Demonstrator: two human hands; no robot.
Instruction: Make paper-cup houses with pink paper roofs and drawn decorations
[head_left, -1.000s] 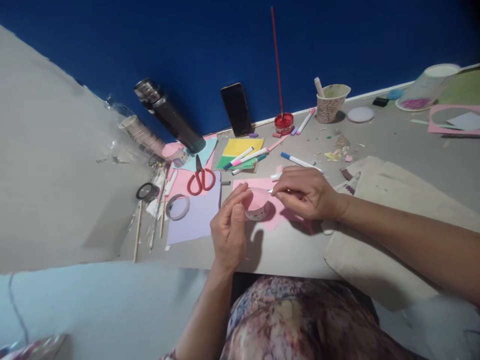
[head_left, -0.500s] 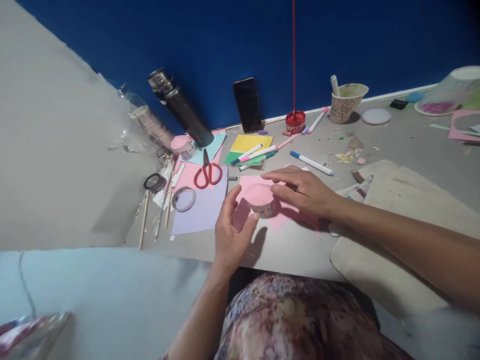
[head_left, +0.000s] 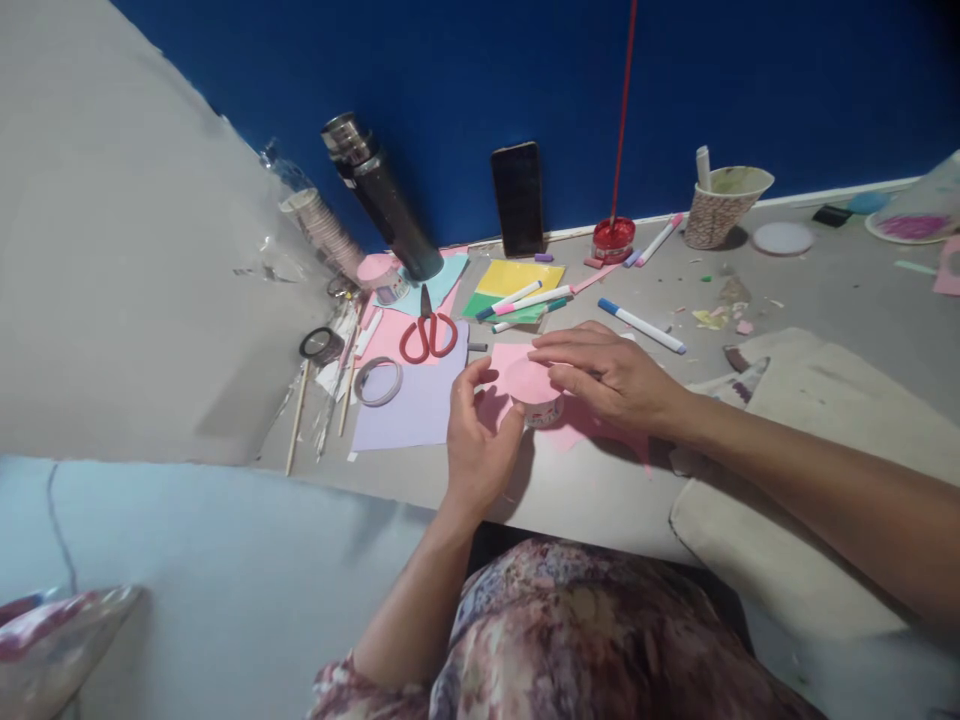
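Via the head cam I have both bare hands at a small paper cup (head_left: 543, 412), upright on the tabletop (head_left: 420, 473) amid a cut pink sheet (head_left: 574, 432), w/ a flat pink disc (head_left: 531, 380) across its top. L hand (head_left: 484, 435): grip spread, fingers curved w/ a clear gap to the thumb; thumb tip seems to touch the cup's near side, no pinch. R hand (head_left: 604, 375): fingers & thumb reach over the disc's edge; I can't tell if that grip is loose or pinching.

Handling, in my judgement: keep L thumb as a soft stop, lay R fingertips flat, spread pressure evenly round the rim; thin paper prob. dents or skews if pushed from one side.

Disc looks smooth, matt, approx. round; cup wall is pale w/ small marks, too tiny to read. Off L, red-handled scissors (head_left: 427, 316) lie on layered paper, & a slim tape ring (head_left: 359, 385) rests on a lilac sheet (head_left: 409, 422). Behind: yellow-and-green paper (head_left: 525, 274) w/ slim felt-tip pens (head_left: 534, 299) on it, a dark cylindrical flask (head_left: 390, 205), a flat glossy phone (head_left: 517, 200) leaning on the blue wall (head_left: 450, 100). Off R, a creased beige cloth (head_left: 817, 395).
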